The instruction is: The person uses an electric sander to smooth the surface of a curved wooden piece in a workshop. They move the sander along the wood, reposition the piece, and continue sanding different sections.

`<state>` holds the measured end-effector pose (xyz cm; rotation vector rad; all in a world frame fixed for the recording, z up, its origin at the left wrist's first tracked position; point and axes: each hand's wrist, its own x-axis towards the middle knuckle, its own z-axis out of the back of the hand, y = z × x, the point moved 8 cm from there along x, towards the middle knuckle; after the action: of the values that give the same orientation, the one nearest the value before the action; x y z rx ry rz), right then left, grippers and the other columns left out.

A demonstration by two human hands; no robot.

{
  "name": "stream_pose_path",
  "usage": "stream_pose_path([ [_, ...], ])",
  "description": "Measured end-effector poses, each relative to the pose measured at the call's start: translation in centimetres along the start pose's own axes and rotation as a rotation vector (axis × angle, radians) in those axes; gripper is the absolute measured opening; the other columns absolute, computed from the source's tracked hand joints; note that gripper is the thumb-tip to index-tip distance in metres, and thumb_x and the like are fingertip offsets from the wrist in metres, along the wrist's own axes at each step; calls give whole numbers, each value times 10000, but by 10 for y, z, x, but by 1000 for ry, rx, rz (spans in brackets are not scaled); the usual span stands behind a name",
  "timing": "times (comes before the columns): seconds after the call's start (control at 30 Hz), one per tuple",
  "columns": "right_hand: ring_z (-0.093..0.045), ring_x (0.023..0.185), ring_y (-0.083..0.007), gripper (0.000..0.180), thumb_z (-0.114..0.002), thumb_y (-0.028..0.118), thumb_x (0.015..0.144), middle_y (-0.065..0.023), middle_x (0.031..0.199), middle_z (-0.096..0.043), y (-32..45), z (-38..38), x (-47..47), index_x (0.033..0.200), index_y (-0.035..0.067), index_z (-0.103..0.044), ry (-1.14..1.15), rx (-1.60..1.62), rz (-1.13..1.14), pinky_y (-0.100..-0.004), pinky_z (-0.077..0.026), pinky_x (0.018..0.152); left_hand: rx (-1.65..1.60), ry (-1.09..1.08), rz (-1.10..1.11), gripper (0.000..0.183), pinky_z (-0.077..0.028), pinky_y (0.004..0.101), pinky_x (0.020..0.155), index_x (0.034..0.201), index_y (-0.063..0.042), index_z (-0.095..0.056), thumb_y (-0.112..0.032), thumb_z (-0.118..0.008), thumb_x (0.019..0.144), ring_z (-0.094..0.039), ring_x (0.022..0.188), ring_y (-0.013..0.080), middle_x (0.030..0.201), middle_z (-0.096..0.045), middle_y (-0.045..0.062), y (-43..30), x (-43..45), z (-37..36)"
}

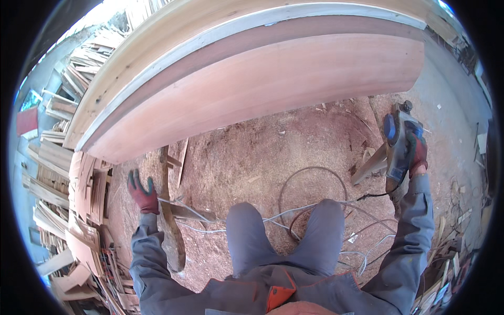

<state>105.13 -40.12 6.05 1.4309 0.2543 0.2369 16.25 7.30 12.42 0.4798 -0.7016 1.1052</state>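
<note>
My right hand, in a red and dark green work glove, grips a power tool with blue parts, which looks like an electric hand planer. The tool sits over the right wooden trestle, and a black cord trails from its near end. My left hand, gloved alike, has its fingers apart and holds nothing. It hovers just left of a rough wooden trestle beam. Beyond both hands stretches a wide reddish wooden board, its ends reaching past both trestles. Its underside is hidden.
Behind the board run a pale strip and a yellowish timber. Cables and a brown hose loop over the shavings-covered floor around my knees. Stacked boards fill the left side; scrap wood lies at the right.
</note>
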Motion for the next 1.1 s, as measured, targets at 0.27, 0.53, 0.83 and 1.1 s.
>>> stream_pose_path([
  [0.27, -718, 1045, -251, 326, -635, 264, 988, -120, 1180, -736, 21, -9, -9, 1258, 124, -752, 6, -1064, 589, -384, -566, 897, -511, -415, -574, 731, -309, 558, 1232, 1534, -38, -482, -137, -787, 877, -422, 1479, 428, 1591, -459, 229, -306, 230, 95],
  [0.53, -695, 988, -265, 431, -813, 198, 888, -152, 1116, -740, -39, 20, -12, 1256, 14, -686, -210, -86, -133, -394, -547, 897, -1032, -82, -669, 471, -431, 387, 1174, 1475, 21, -529, -208, -632, 1077, -546, 1390, 252, 1523, -557, 161, -498, 445, 160],
  [0.83, -722, 901, -212, 392, -855, 181, 840, -127, 1028, -778, 16, 1, -29, 1148, -20, -719, -186, -261, -159, -388, -565, 828, -1004, 409, -800, 580, -449, 400, 1163, 1530, -93, -527, -177, -734, 996, -583, 1351, 275, 1522, -576, 131, -664, 481, 134],
  [1.1, -768, 841, -320, 345, -808, 299, 856, -149, 910, -777, 22, -5, -27, 1068, 55, -690, -169, -376, -266, -437, -580, 743, -1351, 1129, -915, 618, -417, 391, 1187, 1581, -64, -442, -345, -632, 1064, -546, 1400, 275, 1549, -541, 144, -833, 475, 139],
])
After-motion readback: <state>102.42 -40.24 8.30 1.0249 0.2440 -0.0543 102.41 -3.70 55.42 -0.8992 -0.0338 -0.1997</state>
